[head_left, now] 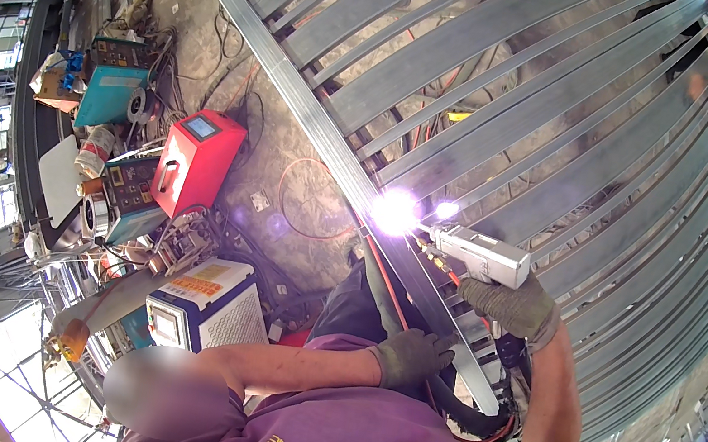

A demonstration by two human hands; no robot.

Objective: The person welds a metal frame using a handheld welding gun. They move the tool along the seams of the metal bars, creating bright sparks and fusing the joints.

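Note:
My gloved right hand (pixel 513 309) is wrapped round the rear of a handheld welding gun (pixel 486 256), a silver boxy head with a thin nozzle. A blinding white-violet arc glares at its tip and hides the joint beneath. That glare sits where grey flat metal slats (pixel 477 130) meet a long metal rail (pixel 300 90). My gloved left hand (pixel 414 358) lies with fingers apart beside the rail's near end, close to hoses, holding nothing visible. An orange-red hose (pixel 390 286) passes near it, and brass fittings (pixel 431 255) hang under the gun.
To the left stand a red machine with a screen (pixel 201 162), a white-and-blue unit (pixel 213 305) and teal machines (pixel 113 84). Cables and a looped orange hose (pixel 282 183) lie on the concrete floor. Slats fan out to the right. Someone's partial figure (pixel 697 71) shows behind the far slats.

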